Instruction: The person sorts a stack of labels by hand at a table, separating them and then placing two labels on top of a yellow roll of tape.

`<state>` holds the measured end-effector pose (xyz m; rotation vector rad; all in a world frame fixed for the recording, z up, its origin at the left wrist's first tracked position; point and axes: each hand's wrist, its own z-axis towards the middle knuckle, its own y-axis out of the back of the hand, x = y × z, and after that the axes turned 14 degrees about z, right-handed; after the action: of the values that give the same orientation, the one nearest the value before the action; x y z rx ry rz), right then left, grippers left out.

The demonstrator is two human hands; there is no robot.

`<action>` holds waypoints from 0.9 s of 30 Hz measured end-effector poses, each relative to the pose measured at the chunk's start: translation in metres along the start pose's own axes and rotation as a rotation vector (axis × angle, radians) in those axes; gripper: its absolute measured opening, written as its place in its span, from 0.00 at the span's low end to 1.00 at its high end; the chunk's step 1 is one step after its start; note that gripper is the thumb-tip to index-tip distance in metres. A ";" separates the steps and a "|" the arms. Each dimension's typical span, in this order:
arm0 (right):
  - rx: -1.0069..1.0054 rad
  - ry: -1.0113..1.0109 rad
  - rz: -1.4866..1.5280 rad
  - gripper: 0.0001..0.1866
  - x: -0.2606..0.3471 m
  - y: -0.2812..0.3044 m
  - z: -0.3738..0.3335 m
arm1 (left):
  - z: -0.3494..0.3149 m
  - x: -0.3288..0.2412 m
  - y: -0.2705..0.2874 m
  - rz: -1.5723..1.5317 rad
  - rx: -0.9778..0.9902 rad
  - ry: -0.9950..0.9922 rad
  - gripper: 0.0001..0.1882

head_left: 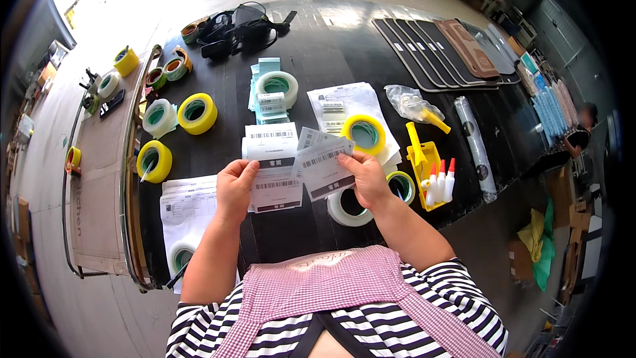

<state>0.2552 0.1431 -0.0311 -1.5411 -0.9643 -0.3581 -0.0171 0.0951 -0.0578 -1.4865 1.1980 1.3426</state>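
Observation:
My left hand (235, 189) pinches the left edge of white barcode labels (277, 184), thumb on top. In my right hand (366, 176), a few more labels (324, 169) are fanned out, their left ends overlapping the other labels. Just beyond, a folded strip of pale green-backed labels (268, 109) lies under a clear tape roll (277, 86). A yellow tape roll (364, 134) rests on printed sheets (354, 103) past my right hand. Under my right wrist is another clear tape roll (346, 211), partly covered.
At right, a yellow tray (424, 166) holds red-capped white bottles (440, 184) beside a plastic-wrapped roll (476, 149). Several dark mats (424, 53) lie far right. Yellow tape rolls (197, 113) and papers (189, 209) sit left; a black strapped device (242, 30) lies at the back.

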 end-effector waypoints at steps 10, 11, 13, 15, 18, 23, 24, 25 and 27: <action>0.004 -0.049 0.086 0.13 0.003 0.009 -0.003 | 0.003 0.007 0.011 -0.085 -0.009 -0.001 0.08; -0.005 -0.045 0.082 0.13 0.003 0.008 -0.003 | 0.003 0.007 0.011 -0.085 -0.011 0.001 0.08; -0.018 -0.040 0.080 0.13 0.002 0.008 -0.002 | 0.003 0.008 0.012 -0.102 -0.003 -0.003 0.08; -0.029 -0.041 0.084 0.12 0.000 0.013 0.001 | 0.003 0.008 0.013 -0.123 -0.002 -0.004 0.08; -0.054 -0.021 0.151 0.12 0.003 0.014 0.000 | 0.002 0.005 0.009 -0.153 -0.014 -0.005 0.07; -0.049 0.029 0.149 0.11 0.010 0.016 -0.003 | 0.002 0.008 0.010 -0.096 -0.018 -0.018 0.07; -0.057 0.038 0.149 0.11 0.009 0.018 -0.003 | 0.000 0.005 0.009 -0.051 -0.022 -0.024 0.08; -0.065 0.047 0.148 0.11 0.009 0.019 -0.004 | -0.001 0.007 0.009 -0.032 -0.028 -0.027 0.09; -0.060 0.043 0.139 0.12 0.004 0.024 -0.002 | -0.001 0.014 0.009 0.004 -0.046 -0.032 0.09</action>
<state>0.2762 0.1447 -0.0441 -1.6392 -0.8149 -0.3226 -0.0257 0.0898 -0.0715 -1.4900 1.1580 1.3994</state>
